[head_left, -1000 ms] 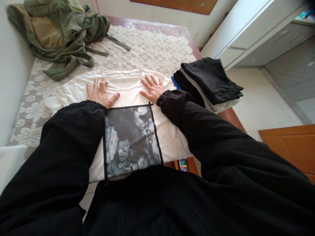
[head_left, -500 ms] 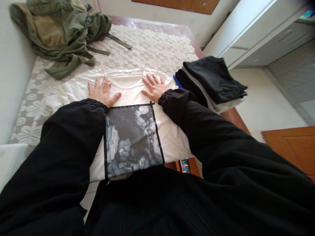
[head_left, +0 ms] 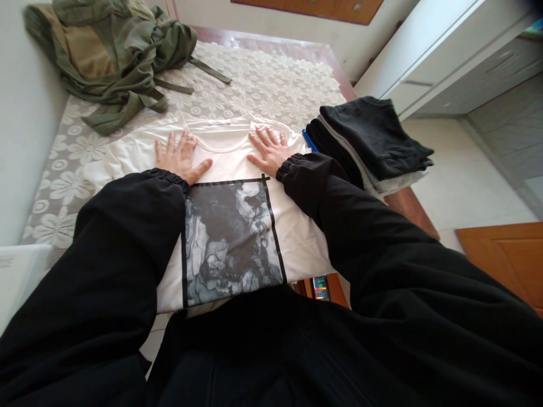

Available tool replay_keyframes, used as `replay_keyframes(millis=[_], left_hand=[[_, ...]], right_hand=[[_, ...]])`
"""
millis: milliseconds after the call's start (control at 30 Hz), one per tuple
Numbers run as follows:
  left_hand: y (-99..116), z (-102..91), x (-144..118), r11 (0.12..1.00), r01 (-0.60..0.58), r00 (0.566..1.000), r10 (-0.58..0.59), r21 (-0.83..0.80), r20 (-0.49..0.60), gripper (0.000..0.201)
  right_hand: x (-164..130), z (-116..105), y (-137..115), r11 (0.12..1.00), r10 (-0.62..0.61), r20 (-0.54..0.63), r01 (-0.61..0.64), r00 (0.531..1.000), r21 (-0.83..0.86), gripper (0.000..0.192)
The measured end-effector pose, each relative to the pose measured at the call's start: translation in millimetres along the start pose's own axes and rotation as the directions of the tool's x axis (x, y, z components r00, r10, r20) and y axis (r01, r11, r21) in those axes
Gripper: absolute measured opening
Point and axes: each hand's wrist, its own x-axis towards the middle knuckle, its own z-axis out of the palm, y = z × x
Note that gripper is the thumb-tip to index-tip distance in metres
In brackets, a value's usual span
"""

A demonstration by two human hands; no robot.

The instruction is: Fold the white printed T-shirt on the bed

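Note:
A white T-shirt [head_left: 229, 161] with a grey marbled print framed in black lies spread on the table, its neckline toward the far side. My left hand [head_left: 180, 156] rests on it left of the neckline, fingers apart and palm down. To the right of the neckline, my right hand [head_left: 270, 151] lies on the fabric with its fingers spread. Neither hand grips anything. The shirt's lower edge hangs over the near edge of the table, against my dark clothing. My black sleeves cover parts of the shirt's sides.
Folded dark and grey clothes [head_left: 369, 138] are stacked at the table's right edge, beside the shirt. A green backpack [head_left: 114, 56] with trailing straps sits at the far left. Under the shirt is a lace tablecloth [head_left: 263, 79]. A lit phone [head_left: 319, 287] shows below the near edge.
The whole view has shifted slightly, with things appearing a little farther right. Both hands stay flat in the same places on the shirt.

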Motion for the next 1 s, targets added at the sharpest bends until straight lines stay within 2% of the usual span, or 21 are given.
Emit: replay_keyframes(millis=[267, 567, 867, 1000], left_hand=[[-0.9, 1.6, 1.0, 1.000, -0.016, 1.000, 0.016, 0.011, 0.006, 0.089], [0.1, 1.1, 1.0, 0.999, 0.017, 1.000, -0.018, 0.029, 0.013, 0.087], [1.3, 0.6, -1.8, 1.000, 0.010, 1.000, -0.010, 0.022, 0.003, 0.088], [2.0, 0.3, -1.3, 1.000, -0.006, 1.000, 0.006, 0.015, 0.010, 0.088]], right_hand=[[4.4, 3.9, 2.9, 1.000, 0.006, 0.002, -0.006, 1.000, -0.003, 0.086], [7.0, 9.3, 7.0, 1.000, -0.006, -0.019, 0.007, 1.000, 0.012, 0.086], [1.5, 6.3, 3.3, 0.998, -0.016, -0.048, 0.018, 0.999, 0.057, 0.081], [2.0, 5.6, 2.8, 1.000, 0.004, -0.026, -0.003, 1.000, 0.025, 0.082]])
